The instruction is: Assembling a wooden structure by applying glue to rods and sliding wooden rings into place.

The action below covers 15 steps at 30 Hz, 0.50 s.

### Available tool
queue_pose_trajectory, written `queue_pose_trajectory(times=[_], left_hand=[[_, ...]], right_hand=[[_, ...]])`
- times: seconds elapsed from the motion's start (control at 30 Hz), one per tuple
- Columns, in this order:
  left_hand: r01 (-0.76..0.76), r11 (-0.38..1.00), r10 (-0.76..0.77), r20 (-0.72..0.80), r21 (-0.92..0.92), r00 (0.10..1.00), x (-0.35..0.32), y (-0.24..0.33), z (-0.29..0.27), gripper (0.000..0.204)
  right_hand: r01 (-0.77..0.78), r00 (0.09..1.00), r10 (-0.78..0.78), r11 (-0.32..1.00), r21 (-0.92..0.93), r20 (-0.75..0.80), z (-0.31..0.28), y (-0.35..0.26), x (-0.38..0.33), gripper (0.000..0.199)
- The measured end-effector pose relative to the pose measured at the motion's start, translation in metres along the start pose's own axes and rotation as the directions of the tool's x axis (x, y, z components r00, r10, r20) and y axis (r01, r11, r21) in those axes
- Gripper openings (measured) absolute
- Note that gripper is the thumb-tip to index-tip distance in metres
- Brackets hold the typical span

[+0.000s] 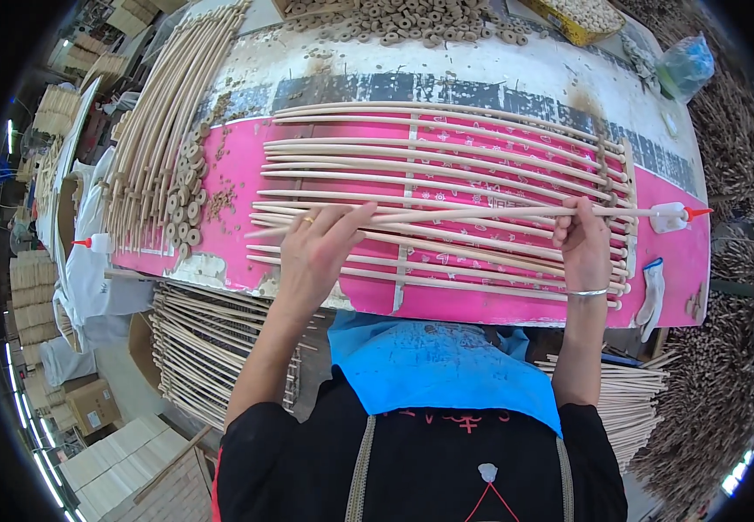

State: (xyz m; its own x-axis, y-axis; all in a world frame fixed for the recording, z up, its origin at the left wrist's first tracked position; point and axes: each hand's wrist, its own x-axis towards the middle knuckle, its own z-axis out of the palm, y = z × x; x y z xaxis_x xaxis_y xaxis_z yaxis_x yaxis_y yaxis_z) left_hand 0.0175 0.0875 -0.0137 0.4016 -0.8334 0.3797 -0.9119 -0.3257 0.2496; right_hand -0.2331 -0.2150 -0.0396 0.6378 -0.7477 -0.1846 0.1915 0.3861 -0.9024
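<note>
A panel of several long pale wooden rods (447, 165) lies across a pink worktable (238, 174), tied by two cross slats. One loose rod (473, 213) lies slanted over the panel. My left hand (320, 248) rests fingers-spread on the rods' left ends and touches that rod. My right hand (581, 239) pinches the same rod near its right end. A white glue bottle with a red tip (674, 217) lies just right of my right hand.
A bundle of loose rods (155, 130) and small wooden rings (181, 196) lie at the table's left. More rings (403, 22) pile at the far edge. Finished rod panels (203, 348) stack below the table. Another glue bottle (94, 244) sits far left.
</note>
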Motion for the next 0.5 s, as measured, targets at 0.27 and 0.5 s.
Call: queue_pose_trajectory(times=[0.27, 0.5], left_hand=[[-0.083, 0.96, 0.111, 0.091, -0.266, 0.99, 0.035, 0.055, 0.01, 0.066], [0.341, 0.712, -0.128, 0.364, -0.614, 0.922, 0.05, 0.074, 0.024, 0.072]], right_hand=[[-0.159, 0.973, 0.166, 0.986, -0.055, 0.16, 0.098, 0.044, -0.022, 0.029], [-0.038, 0.953, 0.076, 0.99, -0.135, 0.293, 0.089, 0.04, -0.02, 0.037]])
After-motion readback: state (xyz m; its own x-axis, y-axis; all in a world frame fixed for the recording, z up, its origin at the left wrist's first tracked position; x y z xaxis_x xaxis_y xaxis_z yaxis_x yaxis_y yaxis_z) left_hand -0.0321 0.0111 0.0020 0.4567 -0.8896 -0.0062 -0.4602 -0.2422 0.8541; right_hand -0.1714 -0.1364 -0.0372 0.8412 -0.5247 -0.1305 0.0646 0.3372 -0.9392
